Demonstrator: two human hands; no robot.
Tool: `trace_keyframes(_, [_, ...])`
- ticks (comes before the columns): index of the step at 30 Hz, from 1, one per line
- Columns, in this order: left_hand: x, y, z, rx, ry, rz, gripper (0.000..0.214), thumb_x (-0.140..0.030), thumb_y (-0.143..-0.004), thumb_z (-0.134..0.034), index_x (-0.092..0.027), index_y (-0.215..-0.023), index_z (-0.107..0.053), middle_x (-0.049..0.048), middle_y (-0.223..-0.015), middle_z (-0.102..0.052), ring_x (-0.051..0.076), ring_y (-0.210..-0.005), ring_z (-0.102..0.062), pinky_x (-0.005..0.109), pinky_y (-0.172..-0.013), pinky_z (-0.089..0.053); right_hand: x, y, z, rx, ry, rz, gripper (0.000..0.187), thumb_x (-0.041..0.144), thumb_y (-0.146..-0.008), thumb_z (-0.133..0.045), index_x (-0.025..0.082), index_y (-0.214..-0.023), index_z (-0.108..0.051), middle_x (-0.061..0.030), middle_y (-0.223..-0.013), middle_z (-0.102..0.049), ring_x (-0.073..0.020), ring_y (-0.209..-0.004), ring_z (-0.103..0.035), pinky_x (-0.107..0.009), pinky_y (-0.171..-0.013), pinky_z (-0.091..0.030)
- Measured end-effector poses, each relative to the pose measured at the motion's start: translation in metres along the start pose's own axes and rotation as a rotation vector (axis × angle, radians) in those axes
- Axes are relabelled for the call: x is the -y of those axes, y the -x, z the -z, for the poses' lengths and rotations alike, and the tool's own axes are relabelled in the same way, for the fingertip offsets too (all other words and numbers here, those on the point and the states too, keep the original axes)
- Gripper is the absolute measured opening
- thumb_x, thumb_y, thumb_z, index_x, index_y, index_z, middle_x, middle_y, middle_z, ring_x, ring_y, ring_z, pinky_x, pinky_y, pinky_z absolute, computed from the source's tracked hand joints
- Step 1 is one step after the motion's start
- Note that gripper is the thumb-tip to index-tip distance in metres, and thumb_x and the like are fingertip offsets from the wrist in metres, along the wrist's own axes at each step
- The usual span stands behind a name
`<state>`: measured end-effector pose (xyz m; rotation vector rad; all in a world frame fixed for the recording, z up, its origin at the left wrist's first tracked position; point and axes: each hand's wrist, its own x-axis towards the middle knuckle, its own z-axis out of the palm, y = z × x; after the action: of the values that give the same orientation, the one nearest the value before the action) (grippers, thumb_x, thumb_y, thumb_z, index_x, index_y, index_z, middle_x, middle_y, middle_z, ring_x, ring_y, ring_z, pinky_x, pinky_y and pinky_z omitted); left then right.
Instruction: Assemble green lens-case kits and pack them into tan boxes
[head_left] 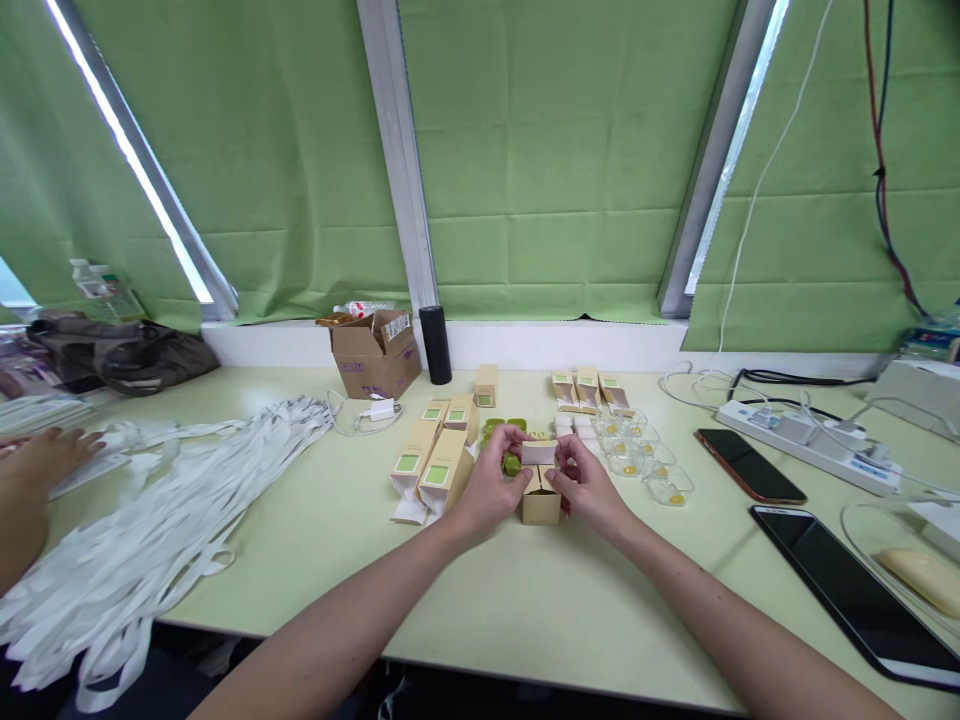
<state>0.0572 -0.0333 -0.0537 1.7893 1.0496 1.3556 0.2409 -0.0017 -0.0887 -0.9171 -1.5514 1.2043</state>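
Observation:
Between my two hands a small tan cardboard box stands on the table, its upper flaps partly folded up. My left hand grips the box's left flap with thumb and fingers. From the other side my right hand pinches the right flap. Small green objects lie just behind my left fingers, partly hidden. To the left, several tan boxes with green labels lie with flaps open. Several clear plastic cups with yellow bits sit right of my right hand, beside small white pieces.
More tan boxes stand at the back. A brown carton and black cylinder are by the wall. White straps cover the left, near another person's hand. Phones, a tablet and a power strip lie right.

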Motion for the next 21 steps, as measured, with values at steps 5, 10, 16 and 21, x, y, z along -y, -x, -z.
trace_keyframes(5, [-0.003,-0.002,0.002,0.025,-0.075,-0.056,0.01,-0.014,-0.088,-0.067,-0.02,-0.087,-0.06,0.0099,-0.118,-0.073,0.025,-0.111,-0.068,0.038,-0.099,-0.051,0.001,-0.001,0.0,0.015,0.0,-0.015,0.029,0.042,-0.083,-0.07,0.028,-0.097,-0.05,0.0058,-0.08,-0.046,-0.0138,-0.058,-0.052,-0.023,-0.038,-0.042])
trace_keyframes(10, [-0.003,-0.003,0.001,0.012,-0.071,-0.076,0.01,-0.012,-0.086,-0.066,-0.02,-0.083,-0.062,0.0093,-0.112,-0.074,0.025,-0.112,-0.069,0.039,-0.101,-0.051,0.011,0.0,0.007,0.066,-0.045,0.016,0.021,0.035,-0.079,-0.068,0.025,-0.094,-0.056,0.0037,-0.08,-0.046,-0.0143,-0.062,-0.051,-0.023,-0.041,-0.041])
trace_keyframes(16, [-0.004,-0.003,0.001,0.027,-0.063,-0.073,0.009,-0.012,-0.087,-0.065,-0.02,-0.084,-0.062,0.0085,-0.108,-0.074,0.025,-0.111,-0.069,0.038,-0.1,-0.051,0.025,0.006,0.02,0.049,0.009,0.209,0.019,0.04,-0.089,-0.064,0.024,-0.098,-0.066,0.0006,-0.082,-0.052,-0.016,-0.067,-0.05,-0.027,-0.055,-0.044])
trace_keyframes(21, [-0.004,-0.002,0.005,0.044,-0.124,-0.112,0.008,-0.014,-0.089,-0.063,-0.021,-0.087,-0.063,0.0101,-0.117,-0.074,0.028,-0.118,-0.068,0.044,-0.106,-0.048,0.03,0.009,0.021,0.033,0.232,0.379,0.017,0.042,-0.093,-0.068,0.025,-0.093,-0.066,-0.001,-0.081,-0.055,-0.0185,-0.071,-0.051,-0.03,-0.061,-0.042])
